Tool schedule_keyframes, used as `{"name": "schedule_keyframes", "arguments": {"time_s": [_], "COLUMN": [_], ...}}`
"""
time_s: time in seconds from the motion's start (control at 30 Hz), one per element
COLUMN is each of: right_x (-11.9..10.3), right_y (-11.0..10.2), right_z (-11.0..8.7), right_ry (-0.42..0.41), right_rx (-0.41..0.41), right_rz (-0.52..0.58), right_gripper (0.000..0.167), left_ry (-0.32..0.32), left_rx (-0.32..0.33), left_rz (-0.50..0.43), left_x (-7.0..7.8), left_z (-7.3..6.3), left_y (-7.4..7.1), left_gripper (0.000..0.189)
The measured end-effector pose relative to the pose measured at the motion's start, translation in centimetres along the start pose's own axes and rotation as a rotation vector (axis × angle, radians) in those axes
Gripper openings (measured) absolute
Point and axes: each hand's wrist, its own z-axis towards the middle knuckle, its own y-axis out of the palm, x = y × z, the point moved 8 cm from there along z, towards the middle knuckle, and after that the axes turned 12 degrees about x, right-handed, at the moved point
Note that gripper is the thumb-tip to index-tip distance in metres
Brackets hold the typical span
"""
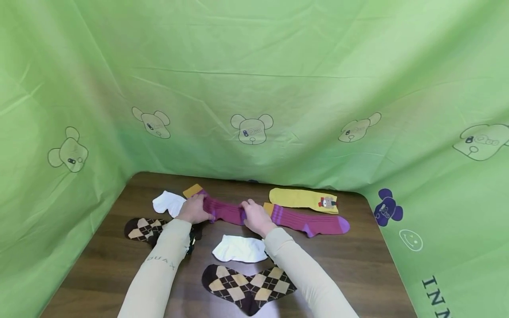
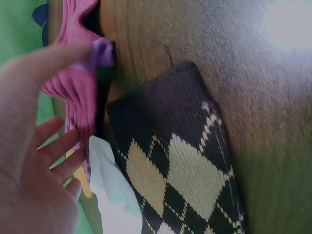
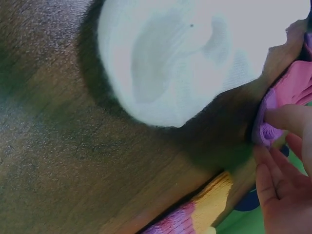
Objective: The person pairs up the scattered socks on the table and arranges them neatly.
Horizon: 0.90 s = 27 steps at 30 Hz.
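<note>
A magenta ribbed sock (image 1: 226,212) with a mustard cuff and purple heel and toe lies along the back of the table. My right hand (image 1: 257,217) pinches its purple toe (image 3: 265,131) between thumb and fingers. Over the cuff half is my left hand (image 1: 195,210); in the left wrist view its thumb crosses the sock near the purple heel (image 2: 101,52), and the other fingers lie loosely extended along the sock's edge. A matching magenta sock (image 1: 304,221) lies flat to the right of my right hand.
A yellow sock (image 1: 298,198) with an animal figure lies at the back right. White ankle socks lie at left (image 1: 167,202) and centre (image 1: 240,248). Brown argyle socks lie under the left forearm (image 1: 139,229) and in front (image 1: 250,287). Green cloth (image 1: 254,97) hangs behind the table.
</note>
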Motion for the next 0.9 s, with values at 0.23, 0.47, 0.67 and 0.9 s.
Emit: {"name": "schedule_keyframes", "arguments": {"time_s": [0.23,0.47,0.67,0.9], "right_x": [-0.2,-0.5,-0.8,-0.8], "right_y": [0.2,0.2,0.2,0.4], "right_z": [0.2,0.0,-0.3,-0.3], "right_ry": [-0.002,0.002,-0.009,-0.008], "right_rx": [-0.028,-0.028,-0.021,-0.003], "right_rz": [-0.033,-0.046,-0.073,-0.070], "right_gripper": [0.043,0.043,0.042,0.040], "left_ry": [0.020,-0.015,-0.093,-0.123], "left_rx": [0.033,0.079,0.040,-0.014], "left_rz": [-0.022,-0.002,0.115,0.107], "left_x": [0.4,-0.4,-1.1,-1.2], "left_z": [0.2,0.1,-0.2,-0.2], "left_y": [-0.3,-0.1,-0.2,-0.4], "left_gripper": [0.045,0.054,0.070,0.085]}}
